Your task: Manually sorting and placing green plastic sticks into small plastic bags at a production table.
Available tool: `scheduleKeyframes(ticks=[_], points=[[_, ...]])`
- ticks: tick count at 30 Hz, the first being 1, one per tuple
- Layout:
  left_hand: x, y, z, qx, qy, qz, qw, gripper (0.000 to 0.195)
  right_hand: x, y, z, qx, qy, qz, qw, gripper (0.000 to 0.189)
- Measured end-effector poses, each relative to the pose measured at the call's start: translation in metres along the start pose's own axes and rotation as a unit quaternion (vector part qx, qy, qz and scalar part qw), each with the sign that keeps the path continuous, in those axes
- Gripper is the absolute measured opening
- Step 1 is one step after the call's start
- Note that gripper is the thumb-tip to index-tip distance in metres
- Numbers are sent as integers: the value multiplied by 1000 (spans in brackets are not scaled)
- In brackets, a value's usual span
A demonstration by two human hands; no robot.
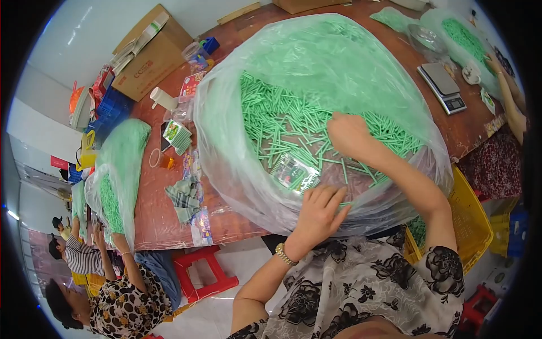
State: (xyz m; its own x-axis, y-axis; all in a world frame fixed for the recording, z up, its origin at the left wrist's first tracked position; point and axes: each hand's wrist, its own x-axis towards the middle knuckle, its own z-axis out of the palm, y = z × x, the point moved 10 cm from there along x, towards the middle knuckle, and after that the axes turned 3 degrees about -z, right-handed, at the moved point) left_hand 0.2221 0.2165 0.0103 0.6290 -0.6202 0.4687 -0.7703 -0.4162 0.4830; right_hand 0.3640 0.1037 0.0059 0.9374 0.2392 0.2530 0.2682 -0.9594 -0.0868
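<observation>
A large clear plastic bag lies open on the red-brown table, holding a heap of short green sticks. My right hand reaches into the heap with its fingers curled; whether sticks are between them cannot be told. My left hand, with a watch at the wrist, rests at the bag's near edge, its fingers apart. Just beyond its fingertips lies a small shiny printed packet among loose sticks. No object shows in the left hand, though a stick lies by its thumb.
Left on the table are a checked cloth, a cup of amber liquid, a stack of printed cards and a cardboard box. A digital scale stands right. A yellow crate is below. Co-workers' hands are at other bags.
</observation>
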Motion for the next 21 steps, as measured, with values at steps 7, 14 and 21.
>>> scheduleKeyframes(ticks=[7, 14, 21], points=[[-4, -2, 0, -14, 25, 9, 1000, 38, 69, -33, 38, 63, -25, 12, 998, 13], [-9, -5, -1, -15, 40, 18, 999, 35, 96, -67, 15, 120, 52, -16, 991, 36], [-8, -4, 1, -29, 39, 13, 999, 34, 126, -72, 54, 39, -45, 10, 998, 45]])
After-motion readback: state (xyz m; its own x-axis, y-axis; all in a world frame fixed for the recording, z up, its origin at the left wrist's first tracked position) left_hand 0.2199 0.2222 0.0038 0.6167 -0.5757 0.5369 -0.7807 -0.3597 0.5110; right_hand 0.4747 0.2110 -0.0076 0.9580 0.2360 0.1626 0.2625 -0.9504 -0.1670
